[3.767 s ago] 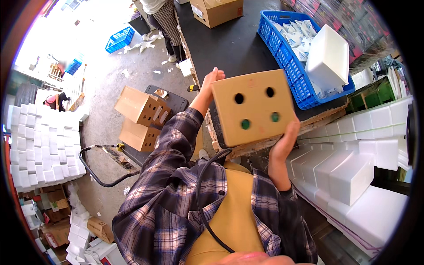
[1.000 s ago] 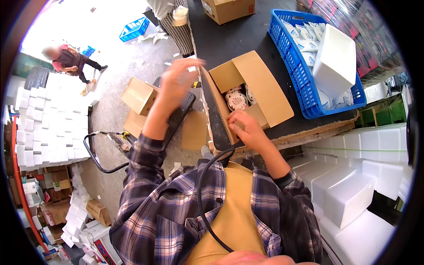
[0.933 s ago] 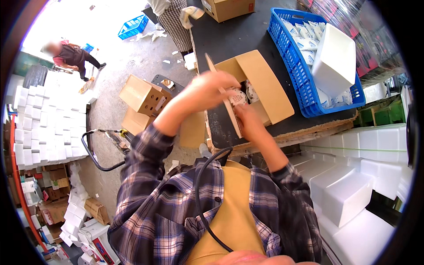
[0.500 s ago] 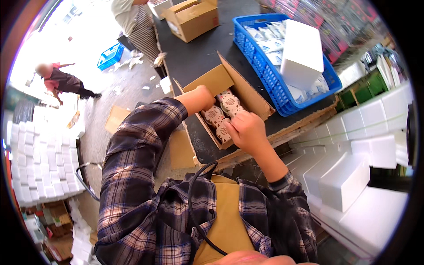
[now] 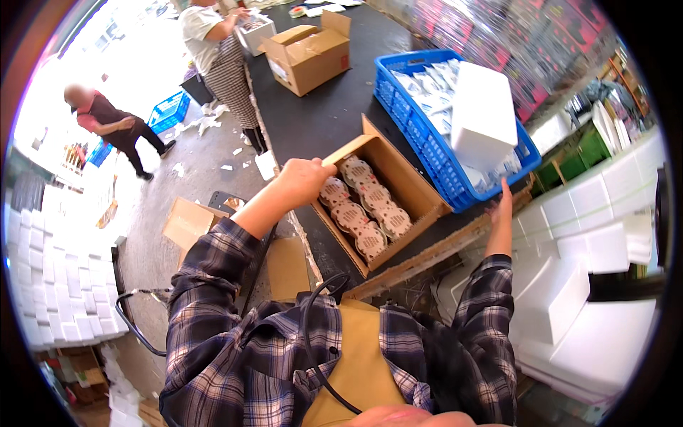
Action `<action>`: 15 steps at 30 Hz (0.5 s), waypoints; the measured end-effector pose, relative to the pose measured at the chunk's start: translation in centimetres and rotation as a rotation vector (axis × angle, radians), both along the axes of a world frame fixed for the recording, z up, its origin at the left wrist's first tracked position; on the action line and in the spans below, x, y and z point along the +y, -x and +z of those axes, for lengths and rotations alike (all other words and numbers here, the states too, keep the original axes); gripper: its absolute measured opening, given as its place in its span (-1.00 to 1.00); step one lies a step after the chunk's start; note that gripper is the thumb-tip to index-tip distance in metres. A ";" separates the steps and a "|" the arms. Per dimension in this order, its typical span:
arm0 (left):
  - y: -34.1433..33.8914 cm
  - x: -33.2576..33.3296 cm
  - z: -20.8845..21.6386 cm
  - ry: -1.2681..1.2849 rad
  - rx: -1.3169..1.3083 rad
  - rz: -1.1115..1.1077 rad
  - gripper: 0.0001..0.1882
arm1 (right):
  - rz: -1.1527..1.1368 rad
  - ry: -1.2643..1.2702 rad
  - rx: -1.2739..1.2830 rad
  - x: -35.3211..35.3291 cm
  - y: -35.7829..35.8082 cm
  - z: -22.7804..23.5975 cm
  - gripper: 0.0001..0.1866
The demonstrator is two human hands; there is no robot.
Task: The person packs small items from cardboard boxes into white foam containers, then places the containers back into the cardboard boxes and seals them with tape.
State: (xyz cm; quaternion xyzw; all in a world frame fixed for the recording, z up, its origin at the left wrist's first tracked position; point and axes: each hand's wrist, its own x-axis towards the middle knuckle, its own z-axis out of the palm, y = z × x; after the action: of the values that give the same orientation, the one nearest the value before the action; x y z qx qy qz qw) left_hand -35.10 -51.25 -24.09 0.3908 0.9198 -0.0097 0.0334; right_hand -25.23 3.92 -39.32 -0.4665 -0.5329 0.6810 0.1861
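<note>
Carton [image 5: 402,181], opened, unclosed; cups [image 5: 376,199] inside, two rows; left hand [image 5: 304,181] pinching carton edge; right hand [image 5: 501,208] spread beside blue crate [image 5: 421,144].

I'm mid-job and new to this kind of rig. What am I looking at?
There's no robot: these are a person's bare hands, in plaid sleeves. The view is from their head-worn fisheye camera, looking down; picture left is their left. On the dark table stand an open cardboard box with two rows of round-lidded packs, a blue crate of white packets with a white foam box on top, and, farther off, a second cardboard box. The left hand seems to hold the open box's edge. The right hand is open beside the crate's near corner, holding nothing; contact is unclear.
</note>
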 end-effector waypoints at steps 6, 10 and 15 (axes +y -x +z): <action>-0.9 -1.4 -0.9 -0.066 0.061 0.059 -0.64 | -0.006 -0.176 0.459 1.2 4.2 -3.7 -0.07; -1.5 -0.5 0.0 -0.079 -0.020 0.157 -0.52 | -0.054 -0.160 0.534 1.8 3.9 -4.4 0.04; -1.9 1.2 0.7 -0.212 -0.052 0.324 -0.49 | -0.010 -0.150 0.538 1.3 4.7 -4.0 0.07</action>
State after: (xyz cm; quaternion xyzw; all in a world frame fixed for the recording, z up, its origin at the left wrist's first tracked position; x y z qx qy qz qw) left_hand -33.16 -50.08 -23.41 0.2391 0.9654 0.1029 0.0172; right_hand -29.93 5.25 -43.32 -0.2564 -0.5108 0.7383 0.3583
